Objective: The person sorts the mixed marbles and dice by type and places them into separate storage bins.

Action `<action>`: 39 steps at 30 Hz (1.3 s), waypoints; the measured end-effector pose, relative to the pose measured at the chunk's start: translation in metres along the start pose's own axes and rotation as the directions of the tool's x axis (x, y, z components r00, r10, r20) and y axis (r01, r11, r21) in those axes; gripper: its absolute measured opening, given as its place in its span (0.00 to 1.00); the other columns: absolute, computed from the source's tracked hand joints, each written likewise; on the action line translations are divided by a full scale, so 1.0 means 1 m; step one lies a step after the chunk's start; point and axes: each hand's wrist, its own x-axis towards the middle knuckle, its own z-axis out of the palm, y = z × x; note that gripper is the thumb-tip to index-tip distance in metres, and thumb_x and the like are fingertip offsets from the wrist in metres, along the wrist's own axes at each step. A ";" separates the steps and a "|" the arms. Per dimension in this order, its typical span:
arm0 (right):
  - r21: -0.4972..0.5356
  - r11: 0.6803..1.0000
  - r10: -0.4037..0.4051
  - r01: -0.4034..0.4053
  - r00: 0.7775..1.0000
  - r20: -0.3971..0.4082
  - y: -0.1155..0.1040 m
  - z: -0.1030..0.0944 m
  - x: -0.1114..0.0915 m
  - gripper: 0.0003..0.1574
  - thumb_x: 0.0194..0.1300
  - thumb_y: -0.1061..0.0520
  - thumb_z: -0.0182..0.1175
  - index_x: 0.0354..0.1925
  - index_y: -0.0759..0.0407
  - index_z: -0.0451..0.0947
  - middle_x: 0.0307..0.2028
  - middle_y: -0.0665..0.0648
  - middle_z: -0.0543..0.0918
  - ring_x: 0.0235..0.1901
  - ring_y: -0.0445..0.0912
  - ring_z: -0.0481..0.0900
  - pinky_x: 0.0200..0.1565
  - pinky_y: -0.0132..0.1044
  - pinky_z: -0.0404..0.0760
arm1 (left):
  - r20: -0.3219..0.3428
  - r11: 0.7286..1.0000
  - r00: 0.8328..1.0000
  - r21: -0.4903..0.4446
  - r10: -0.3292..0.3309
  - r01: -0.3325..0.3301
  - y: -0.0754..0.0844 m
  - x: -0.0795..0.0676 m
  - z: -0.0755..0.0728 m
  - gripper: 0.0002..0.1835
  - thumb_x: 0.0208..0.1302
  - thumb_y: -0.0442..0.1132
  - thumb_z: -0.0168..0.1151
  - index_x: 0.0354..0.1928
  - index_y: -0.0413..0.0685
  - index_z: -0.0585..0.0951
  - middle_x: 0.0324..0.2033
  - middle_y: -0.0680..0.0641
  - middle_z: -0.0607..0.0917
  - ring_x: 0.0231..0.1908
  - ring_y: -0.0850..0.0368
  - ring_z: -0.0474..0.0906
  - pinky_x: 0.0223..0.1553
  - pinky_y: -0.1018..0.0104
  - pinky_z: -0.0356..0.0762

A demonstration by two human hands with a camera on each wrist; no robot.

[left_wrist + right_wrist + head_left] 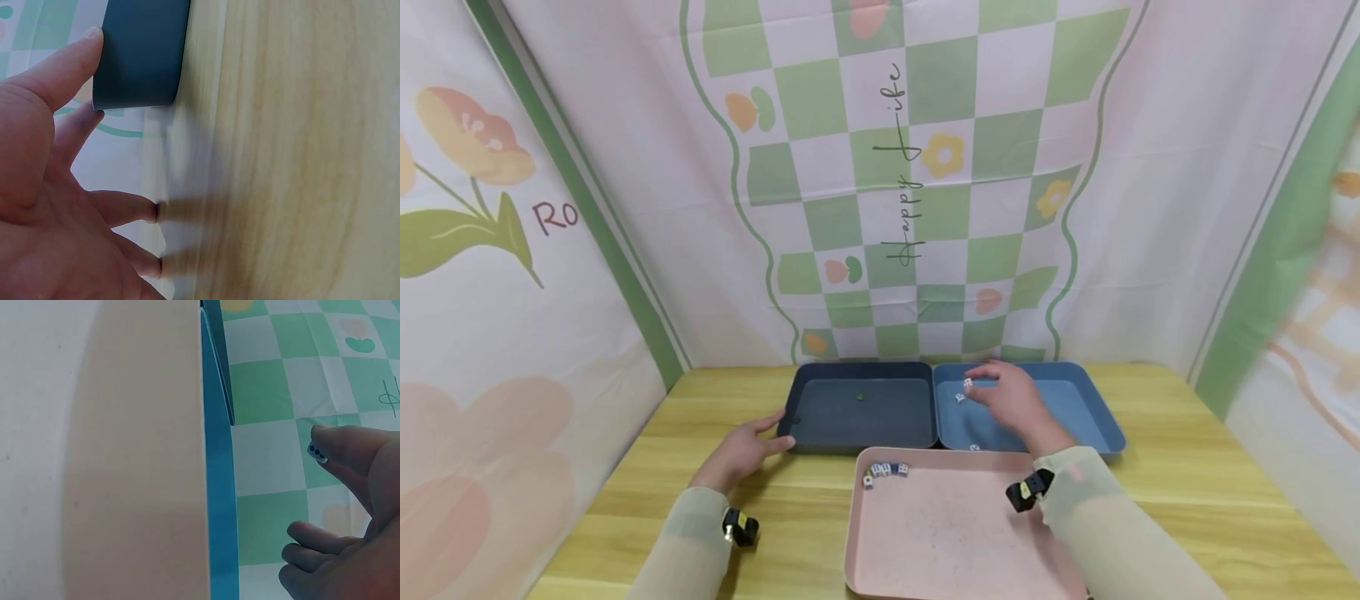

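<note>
My right hand (pixel 1011 404) pinches a white die (pixel 317 452) with dark pips between thumb and index finger, above the blue tray (pixel 1067 408). Beneath and near it, a white die (pixel 959 398) lies in that tray, and another die (pixel 975 447) shows at its near wall. My left hand (pixel 741 457) touches the left corner of the dark navy tray (pixel 865 429) with thumb and index finger, the other fingers spread. A small green die (pixel 861 397) and a dark piece (pixel 796 419) lie inside the navy tray.
A pink tray (pixel 955 525) stands in front, partly under the right forearm. Several dice (pixel 885 470) cluster at its far left corner. All trays rest on a wooden table (pixel 805 525), with a printed curtain (pixel 917 167) behind.
</note>
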 end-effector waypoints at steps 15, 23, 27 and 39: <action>0.051 0.997 0.057 -0.055 0.998 -0.035 0.002 -0.001 0.000 0.38 0.73 0.51 0.60 0.76 0.52 0.61 0.75 0.70 0.50 0.72 0.69 0.47 0.65 0.67 0.56 | 0.006 1.000 1.000 0.011 0.007 -0.007 -0.002 0.002 0.000 0.37 0.66 0.59 0.64 0.75 0.69 0.64 0.73 0.36 0.61 0.70 0.30 0.54 0.65 0.31 0.53; 0.049 0.998 0.051 -0.050 0.998 -0.030 -0.002 0.004 -0.002 0.36 0.72 0.52 0.61 0.74 0.55 0.65 0.75 0.68 0.53 0.71 0.69 0.49 0.64 0.67 0.59 | 0.003 1.000 1.000 0.015 0.005 -0.005 -0.003 0.003 0.000 0.37 0.66 0.60 0.64 0.75 0.69 0.64 0.73 0.37 0.61 0.70 0.30 0.54 0.65 0.32 0.53; 0.058 0.998 0.035 -0.033 0.999 -0.034 -0.004 0.006 -0.003 0.35 0.71 0.52 0.61 0.73 0.55 0.66 0.75 0.68 0.53 0.72 0.68 0.49 0.64 0.67 0.58 | 0.002 1.000 1.000 0.015 0.004 -0.004 -0.003 0.003 0.000 0.37 0.65 0.60 0.64 0.75 0.69 0.64 0.73 0.37 0.61 0.70 0.30 0.54 0.65 0.31 0.53; 0.028 1.000 0.010 -0.012 0.999 0.053 -0.030 0.021 -0.011 0.34 0.70 0.45 0.63 0.70 0.53 0.71 0.76 0.65 0.49 0.71 0.69 0.50 0.61 0.67 0.63 | 0.000 1.000 1.000 0.008 0.006 -0.006 -0.004 0.004 0.001 0.37 0.65 0.59 0.65 0.75 0.68 0.64 0.73 0.37 0.60 0.70 0.30 0.53 0.65 0.32 0.52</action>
